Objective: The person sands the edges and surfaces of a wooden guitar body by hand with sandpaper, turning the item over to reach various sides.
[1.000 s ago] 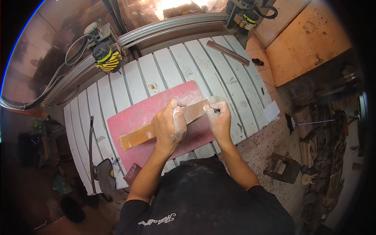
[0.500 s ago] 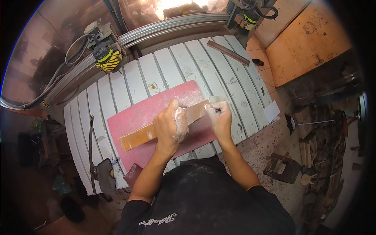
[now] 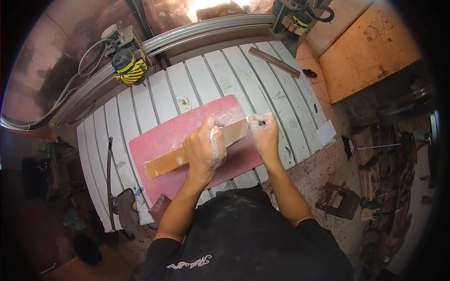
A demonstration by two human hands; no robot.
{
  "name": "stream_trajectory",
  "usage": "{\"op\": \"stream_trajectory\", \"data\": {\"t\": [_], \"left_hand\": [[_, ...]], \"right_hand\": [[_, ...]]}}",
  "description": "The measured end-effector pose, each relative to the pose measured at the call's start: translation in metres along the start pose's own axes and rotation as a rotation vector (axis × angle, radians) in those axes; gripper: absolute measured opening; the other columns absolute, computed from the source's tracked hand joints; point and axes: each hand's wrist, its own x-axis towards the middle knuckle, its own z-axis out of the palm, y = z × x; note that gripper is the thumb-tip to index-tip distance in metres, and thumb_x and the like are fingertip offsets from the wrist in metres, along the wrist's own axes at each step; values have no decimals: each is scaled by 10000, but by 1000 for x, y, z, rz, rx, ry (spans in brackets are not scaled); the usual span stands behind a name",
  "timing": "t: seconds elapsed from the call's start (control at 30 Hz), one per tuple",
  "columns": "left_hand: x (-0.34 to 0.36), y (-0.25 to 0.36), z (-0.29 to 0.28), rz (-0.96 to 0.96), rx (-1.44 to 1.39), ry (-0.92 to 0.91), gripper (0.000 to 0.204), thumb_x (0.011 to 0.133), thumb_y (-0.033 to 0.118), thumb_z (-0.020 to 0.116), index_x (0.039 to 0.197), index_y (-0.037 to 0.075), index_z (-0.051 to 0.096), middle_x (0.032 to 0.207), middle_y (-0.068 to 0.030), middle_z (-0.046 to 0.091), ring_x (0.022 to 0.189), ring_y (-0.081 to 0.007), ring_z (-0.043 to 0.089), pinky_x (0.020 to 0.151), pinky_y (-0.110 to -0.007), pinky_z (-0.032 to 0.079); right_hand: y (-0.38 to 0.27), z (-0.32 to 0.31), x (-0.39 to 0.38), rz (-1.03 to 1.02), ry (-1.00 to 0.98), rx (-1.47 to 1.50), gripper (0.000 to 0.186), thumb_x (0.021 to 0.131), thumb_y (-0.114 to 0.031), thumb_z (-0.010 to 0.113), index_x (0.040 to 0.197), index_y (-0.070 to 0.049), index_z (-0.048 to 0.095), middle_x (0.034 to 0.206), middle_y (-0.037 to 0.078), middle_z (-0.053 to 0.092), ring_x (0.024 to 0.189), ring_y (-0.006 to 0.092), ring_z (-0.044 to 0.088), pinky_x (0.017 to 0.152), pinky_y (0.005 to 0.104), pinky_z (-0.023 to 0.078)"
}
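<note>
**Hold the strip flat while you work its end**

Your left hand (image 3: pixel 205 149) lies palm-down on the wooden strip (image 3: pixel 164 165), fingers curled over its far edge and pressing it onto the red board (image 3: pixel 154 136). The strip runs slantwise across the board, from near its left edge up toward its right corner, and the board sits on the slatted white worktop (image 3: pixel 136 105), toward the near edge. Keep that weight steady and close to the worked end so the strip does not pivot.

Your right hand (image 3: pixel 265 133) is closed on something small at the strip's right end; it looks like a slim tool, but I cannot tell which from here. Work with short, light strokes, with your wrist low. White dust coats both hands and the board, so watch for slipping.
</note>
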Motion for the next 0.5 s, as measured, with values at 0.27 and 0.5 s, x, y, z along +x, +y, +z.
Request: {"op": "stream_trajectory", "data": {"t": [0.27, 0.5], "left_hand": [[-5, 1, 0, 11, -4, 29, 299, 974, 219, 463, 927, 32, 691, 644, -217, 585, 605, -446, 609, 607, -517, 454], [-5, 1, 1, 23, 3, 36, 292, 973, 214, 463, 922, 34, 688, 654, -214, 591, 609, -440, 613, 596, -507, 451]], "right_hand": [[-12, 2, -1, -41, -33, -8, 214, 904, -115, 771, 875, -6, 589, 948, 155, 610, 904, 296, 599, 845, 416, 490], [-21, 5, -16, -10, -35, -15, 235, 920, -151, 771, 887, 5, 598, 936, 155, 596, 855, 289, 602, 818, 416, 497]]}}
